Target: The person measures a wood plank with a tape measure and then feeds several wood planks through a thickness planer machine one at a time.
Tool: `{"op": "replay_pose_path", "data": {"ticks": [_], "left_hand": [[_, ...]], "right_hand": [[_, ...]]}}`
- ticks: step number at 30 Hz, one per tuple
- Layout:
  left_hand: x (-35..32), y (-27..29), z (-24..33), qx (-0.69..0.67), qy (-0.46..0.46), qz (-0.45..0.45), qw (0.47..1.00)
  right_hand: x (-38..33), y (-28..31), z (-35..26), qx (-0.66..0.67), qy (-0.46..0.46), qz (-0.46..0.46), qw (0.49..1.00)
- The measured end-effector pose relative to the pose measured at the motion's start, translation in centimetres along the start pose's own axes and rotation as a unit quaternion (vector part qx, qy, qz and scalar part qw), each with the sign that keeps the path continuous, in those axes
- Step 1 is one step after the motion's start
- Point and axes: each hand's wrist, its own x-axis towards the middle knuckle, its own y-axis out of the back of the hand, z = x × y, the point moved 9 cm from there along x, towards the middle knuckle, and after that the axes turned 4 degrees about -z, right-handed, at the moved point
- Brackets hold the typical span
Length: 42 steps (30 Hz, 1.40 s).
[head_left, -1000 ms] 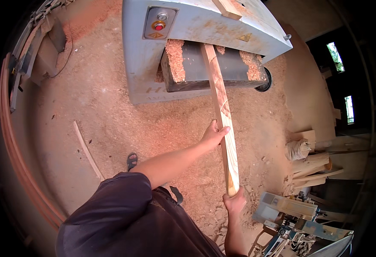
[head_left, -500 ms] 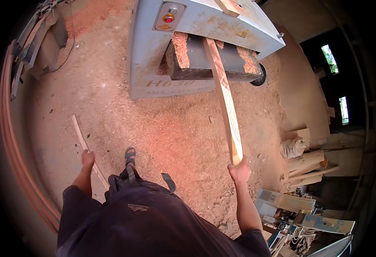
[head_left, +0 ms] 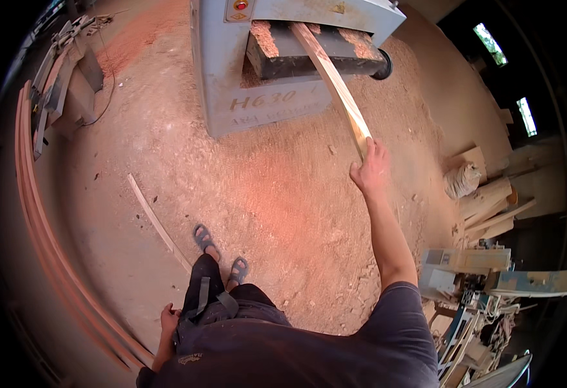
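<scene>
A long pale wooden plank (head_left: 333,79) reaches out of the slot of a grey planer machine (head_left: 270,102), sloping toward me. My right hand (head_left: 372,169) grips its near end, thumb on the left side and fingers over the top edge. The plank's far end is hidden inside the machine. Low beside my left thigh hangs my left hand (head_left: 170,318), fingers loosely bent and apart, with nothing seen in it. A thin wooden strip (head_left: 151,212) lies on the floor ahead of that hand, apart from it.
Wood shavings cover the floor (head_left: 264,194) and the machine's dark outfeed table (head_left: 309,59). Long boards (head_left: 44,239) run along the left. At right are a tied sack (head_left: 462,180), timber pieces (head_left: 490,204) and a cluttered heap of tools and boards (head_left: 477,310).
My right arm has stretched farther forward, still on the plank's end. My left hand has drawn back to my thigh. A second foot now shows, and the view has shifted.
</scene>
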Motion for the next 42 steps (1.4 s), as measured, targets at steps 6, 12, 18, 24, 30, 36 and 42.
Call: {"op": "replay_pose_path", "data": {"ticks": [6,12,18,24,30,36,42], "left_hand": [[-3.0,5.0,-13.9,-0.168,0.143,0.056,0.974],[-3.5,8.9,-6.3,-0.095,0.107,0.038,0.989],[0.7,8.2,-10.4,-0.049,0.043,-0.018,0.998],[0.9,6.0,-21.2,0.104,0.044,-0.109,0.988],[-0.9,4.5,-30.9,0.198,0.123,-0.074,0.97],[0.1,6.8,-32.9,0.207,0.118,-0.013,0.971],[0.6,8.5,-34.4,0.176,0.122,0.049,0.976]], "right_hand": [[-15.1,-4.7,-5.5,0.105,-0.014,-0.011,0.994],[-50.1,-18.4,-6.6,0.209,-0.198,-0.361,0.887],[-63.6,-23.2,-15.7,0.09,-0.232,-0.536,0.807],[-62.8,-36.3,-30.7,0.093,-0.239,-0.552,0.794],[-66.4,-57.5,-51.3,0.137,-0.093,-0.629,0.759],[-70.7,-70.6,-61.2,0.028,-0.09,-0.576,0.812],[-70.1,-77.2,-60.5,0.011,-0.064,-0.556,0.829]]}}
